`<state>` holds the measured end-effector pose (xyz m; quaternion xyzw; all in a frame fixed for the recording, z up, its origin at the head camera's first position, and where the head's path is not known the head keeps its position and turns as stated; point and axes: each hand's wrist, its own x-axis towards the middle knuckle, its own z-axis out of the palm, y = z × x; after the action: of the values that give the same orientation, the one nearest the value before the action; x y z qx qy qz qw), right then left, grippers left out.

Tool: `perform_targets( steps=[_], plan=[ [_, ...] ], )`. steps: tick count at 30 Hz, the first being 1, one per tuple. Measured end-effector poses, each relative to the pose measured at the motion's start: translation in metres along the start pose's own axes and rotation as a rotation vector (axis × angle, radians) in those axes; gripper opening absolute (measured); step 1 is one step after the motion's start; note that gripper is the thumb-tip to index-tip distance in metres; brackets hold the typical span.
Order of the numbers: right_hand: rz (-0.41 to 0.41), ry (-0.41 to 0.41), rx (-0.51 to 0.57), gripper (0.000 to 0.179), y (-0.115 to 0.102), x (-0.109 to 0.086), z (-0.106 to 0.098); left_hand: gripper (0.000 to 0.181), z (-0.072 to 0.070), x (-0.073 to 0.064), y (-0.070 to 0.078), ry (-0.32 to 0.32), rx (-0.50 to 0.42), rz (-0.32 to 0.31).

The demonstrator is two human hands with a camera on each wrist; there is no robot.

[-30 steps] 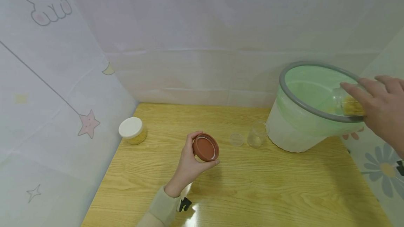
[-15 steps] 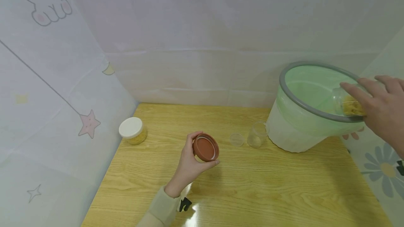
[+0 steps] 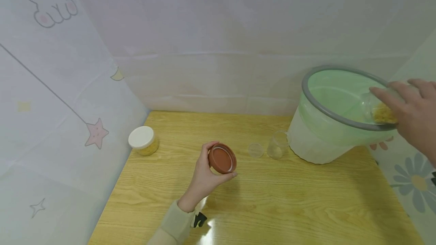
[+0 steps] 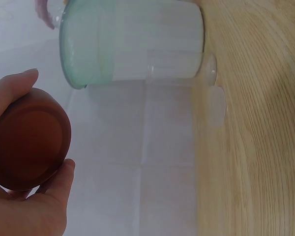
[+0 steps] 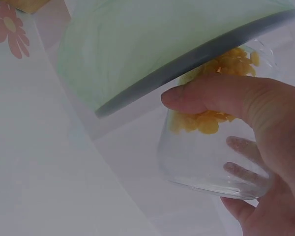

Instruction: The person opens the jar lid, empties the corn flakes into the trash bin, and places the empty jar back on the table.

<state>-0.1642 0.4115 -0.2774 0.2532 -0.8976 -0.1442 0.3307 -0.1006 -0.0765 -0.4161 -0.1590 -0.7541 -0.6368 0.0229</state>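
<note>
My left hand [image 3: 201, 180] holds a round reddish-brown lid [image 3: 222, 158] by its edge, thumb on one side and fingers on the other, above the table. The lid's hollow inner side faces up toward the head view. At the far right, my right hand [image 3: 419, 112] grips a clear jar [image 5: 201, 164], tipped with its mouth over the grey rim [image 3: 316, 107] of a bin. Small yellow pieces [image 5: 209, 123] lie inside the jar, gathered toward its mouth. In the head view, the hand covers the jar's base end.
The white bin [image 3: 311, 143] with a pale green liner stands at the table's back right. Beside it are a clear cup [image 3: 276, 148] and a clear flat disc [image 3: 255, 150]. A white-lidded tub [image 3: 141, 138] of yellow pieces sits back left. Printed sheets wall the table.
My right hand and the jar have shifted slightly right and up at the bin's rim, and the yellow pieces in the jar have moved about. My left hand keeps the lid in place.
</note>
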Motion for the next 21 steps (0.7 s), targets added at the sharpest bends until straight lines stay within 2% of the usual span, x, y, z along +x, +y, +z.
perform_targets(
  steps=[5, 11, 14, 21],
  plan=[
    [-0.017, -0.003, -0.023, 0.108, 0.0071, -0.0016, 0.0008, 0.087, 0.0013, 0.0005, 0.0006, 0.000, 0.003, -0.003],
    [0.072, -0.001, 0.058, 0.118, 0.0096, 0.0007, 0.0007, 0.087, 0.0018, 0.0005, 0.0000, -0.003, -0.001, -0.009],
    [0.079, 0.004, 0.064, 0.112, 0.0102, 0.0026, -0.0010, 0.087, 0.0019, 0.0003, -0.0007, -0.002, 0.003, -0.007],
    [0.032, 0.050, 0.098, 0.097, 0.0096, 0.0037, 0.0005, 0.087, 0.0019, 0.0002, -0.0014, 0.000, 0.006, -0.004]
  ],
)
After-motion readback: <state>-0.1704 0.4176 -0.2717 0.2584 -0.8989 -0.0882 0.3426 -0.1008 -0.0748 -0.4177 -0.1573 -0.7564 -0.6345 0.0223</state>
